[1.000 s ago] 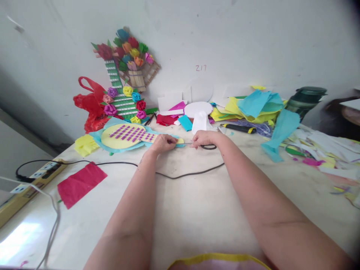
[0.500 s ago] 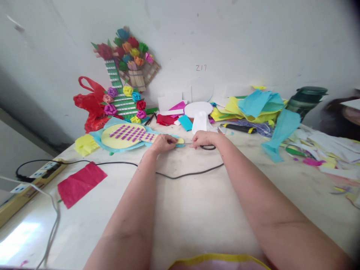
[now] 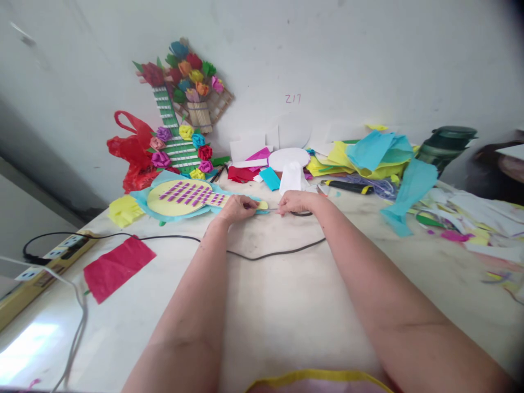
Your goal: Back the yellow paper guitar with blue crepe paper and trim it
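On the table lies a racket-shaped paper craft (image 3: 179,198), with a pale yellow oval body, purple strips across it and a narrow neck. Light blue crepe paper (image 3: 141,204) shows around its edge. My left hand (image 3: 240,209) is closed on the neck near its rounded yellow tip, pressing it down. Just right of that tip, my right hand (image 3: 295,202) grips scissors, whose black handle loop (image 3: 302,214) shows below the fingers. A thin part reaches from this hand toward the blue paper at the tip; the blades are mostly hidden.
A black cord (image 3: 262,256) crosses the table before my hands, from a power strip (image 3: 49,267) at left. Red crepe paper (image 3: 119,267) lies nearby. Behind stand a paper-flower craft (image 3: 180,147), white card pieces (image 3: 289,159), a black-and-yellow cutter (image 3: 347,186) and paper scraps (image 3: 470,213).
Both hands and the craft stay in place. The scissors' black handle loop beneath my right hand looks slightly higher and narrower than before.
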The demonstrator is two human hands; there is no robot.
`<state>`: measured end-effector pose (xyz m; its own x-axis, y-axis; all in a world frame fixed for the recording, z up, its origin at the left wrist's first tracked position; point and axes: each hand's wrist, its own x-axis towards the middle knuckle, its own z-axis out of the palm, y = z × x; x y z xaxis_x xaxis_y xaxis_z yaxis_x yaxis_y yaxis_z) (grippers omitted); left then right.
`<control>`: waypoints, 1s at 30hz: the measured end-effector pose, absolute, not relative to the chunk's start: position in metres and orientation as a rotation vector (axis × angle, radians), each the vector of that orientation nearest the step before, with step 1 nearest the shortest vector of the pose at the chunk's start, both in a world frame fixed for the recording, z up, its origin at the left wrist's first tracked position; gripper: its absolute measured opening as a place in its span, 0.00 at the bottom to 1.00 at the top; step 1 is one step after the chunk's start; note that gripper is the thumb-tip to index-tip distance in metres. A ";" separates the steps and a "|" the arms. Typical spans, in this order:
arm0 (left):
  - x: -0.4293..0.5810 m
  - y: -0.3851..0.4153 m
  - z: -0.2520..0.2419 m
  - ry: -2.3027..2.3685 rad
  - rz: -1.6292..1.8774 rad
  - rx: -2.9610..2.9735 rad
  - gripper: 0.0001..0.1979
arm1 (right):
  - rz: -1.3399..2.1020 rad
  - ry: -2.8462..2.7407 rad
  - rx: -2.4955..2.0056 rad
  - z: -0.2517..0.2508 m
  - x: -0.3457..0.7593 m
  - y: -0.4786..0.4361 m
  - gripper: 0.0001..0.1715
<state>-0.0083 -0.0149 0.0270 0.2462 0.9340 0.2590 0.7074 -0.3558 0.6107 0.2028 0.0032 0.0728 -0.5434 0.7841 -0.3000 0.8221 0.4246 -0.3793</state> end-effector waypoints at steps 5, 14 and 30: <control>-0.010 -0.013 0.024 1.494 0.858 2.169 0.08 | -0.719 2.551 1.439 0.072 0.208 0.008 0.12; -0.011 -0.014 0.025 1.460 0.861 2.163 0.07 | -0.956 2.621 1.328 0.079 0.219 0.006 0.15; -0.014 -0.011 0.022 1.423 0.868 2.171 0.07 | -0.798 2.758 1.273 0.063 0.205 0.011 0.17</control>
<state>-0.0136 -0.0108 0.0224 0.2880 0.9163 0.2782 0.6666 -0.4004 0.6288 0.2053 0.0112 0.0626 -0.6715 0.7115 -0.2068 0.7120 0.5424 -0.4459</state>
